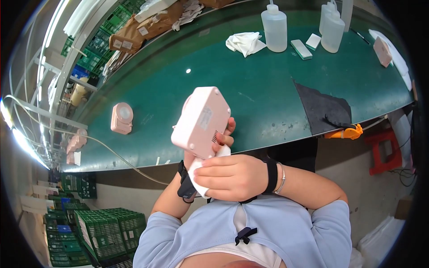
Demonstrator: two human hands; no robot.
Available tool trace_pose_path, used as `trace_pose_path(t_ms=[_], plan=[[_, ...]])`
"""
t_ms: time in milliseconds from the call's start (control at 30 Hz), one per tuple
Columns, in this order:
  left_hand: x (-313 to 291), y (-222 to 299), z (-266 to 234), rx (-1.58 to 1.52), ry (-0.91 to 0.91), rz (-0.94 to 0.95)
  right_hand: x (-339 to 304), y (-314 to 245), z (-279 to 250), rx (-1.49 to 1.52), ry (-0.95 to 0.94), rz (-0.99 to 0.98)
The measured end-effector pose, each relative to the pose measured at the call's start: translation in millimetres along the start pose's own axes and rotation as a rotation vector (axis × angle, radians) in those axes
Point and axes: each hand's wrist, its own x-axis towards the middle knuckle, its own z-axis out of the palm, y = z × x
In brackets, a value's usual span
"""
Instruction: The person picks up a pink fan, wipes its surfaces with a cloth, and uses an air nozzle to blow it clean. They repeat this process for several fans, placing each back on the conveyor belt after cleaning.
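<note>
My left hand [226, 135] grips a pale pink boxy device [199, 121] from behind and below. The device is tilted, its flat face with small round feet, a label and a vent grille turned toward me. Part of a round piece shows at its far left edge. In my right hand [234, 177] is a white cloth [193, 173], bunched under the fingers and touching the lower end of the device. Most of my left palm is hidden behind the device and the cloth.
On the green worktable [250, 107] stand another pink device [122, 118], a crumpled white cloth [246, 43], clear squeeze bottles [274, 31] and small white-and-green blocks [301, 49]. A black mat [322, 109] lies right, near an orange-handled tool [351, 132]. A pale cable [116, 154] crosses the left edge.
</note>
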Motion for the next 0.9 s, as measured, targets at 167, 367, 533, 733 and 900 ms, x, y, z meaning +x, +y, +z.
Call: trace_pose_path(t_ms=[167,367,533,733,900], plan=[[-10.1,14.7,-4.0,0.148,0.149,0.168,-18.6,7.1,-33.6,0.229,0.556,0.94],[-4.3,2.7,-8.7,-0.241,-0.056,-0.261,-14.9,43.0,-25.2,0.946,0.775,1.127],[-12.8,7.1,12.0,0.18,0.198,-0.24,-15.3,38.2,-29.1,1.306,0.674,1.2],[-19.7,10.9,17.7,0.399,0.088,-0.16,-19.0,32.2,-33.5,1.061,0.612,1.242],[-23.0,9.2,8.6,0.348,0.04,-0.121,-9.2,26.3,-39.9,0.37,0.489,0.865]])
